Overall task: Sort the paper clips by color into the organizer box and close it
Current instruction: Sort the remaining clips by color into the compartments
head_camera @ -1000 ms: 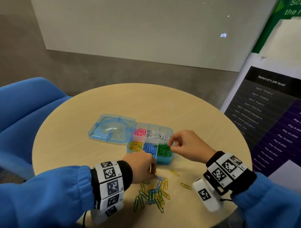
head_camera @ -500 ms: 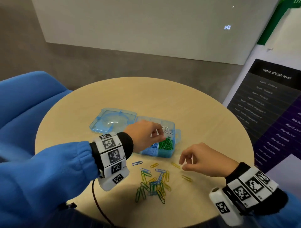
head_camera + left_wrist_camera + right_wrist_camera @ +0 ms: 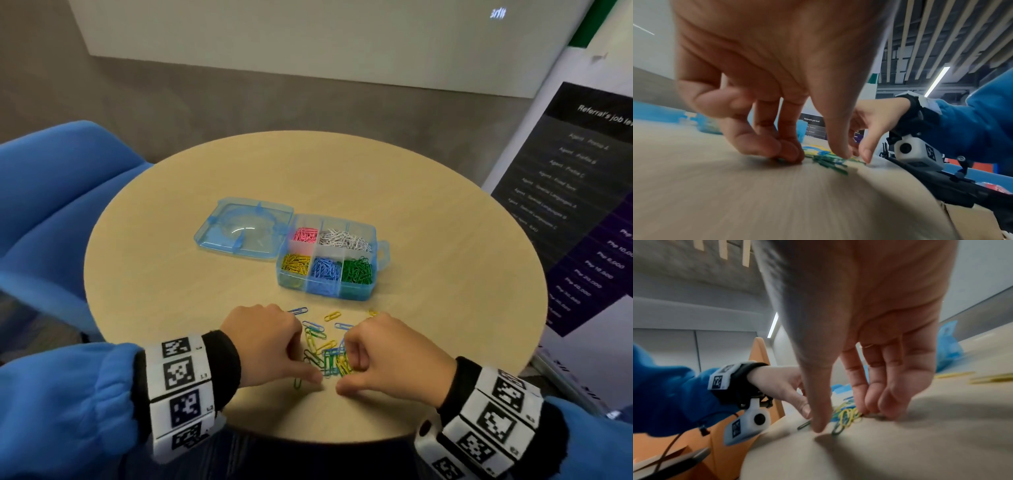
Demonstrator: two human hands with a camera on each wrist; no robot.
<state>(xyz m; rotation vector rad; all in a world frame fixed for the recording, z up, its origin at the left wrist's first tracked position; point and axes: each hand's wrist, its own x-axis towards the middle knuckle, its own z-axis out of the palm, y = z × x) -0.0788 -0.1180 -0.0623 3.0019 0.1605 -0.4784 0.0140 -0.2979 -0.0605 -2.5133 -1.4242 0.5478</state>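
Observation:
The blue organizer box (image 3: 356, 293) sits mid-table with its lid (image 3: 245, 228) lying open to the left. Its compartments hold pink, white, yellow, blue and green clips. A loose pile of paper clips (image 3: 327, 356), green, blue and yellow, lies near the table's front edge. My left hand (image 3: 306, 363) comes down on the pile's left side, fingertips (image 3: 791, 156) pressing a green clip flat while the thumb stays apart. My right hand (image 3: 346, 371) is on the pile's right side; its thumb and fingertips (image 3: 869, 408) touch down either side of some yellow clips (image 3: 849, 417).
The round wooden table (image 3: 171, 274) has its front edge just below my wrists. Stray clips (image 3: 332, 315) lie between pile and box. A blue chair (image 3: 51, 205) stands left, and a dark poster board (image 3: 565, 205) stands right.
My left hand has come back from the box to the pile. My right hand slid left onto the pile. The box is now uncovered.

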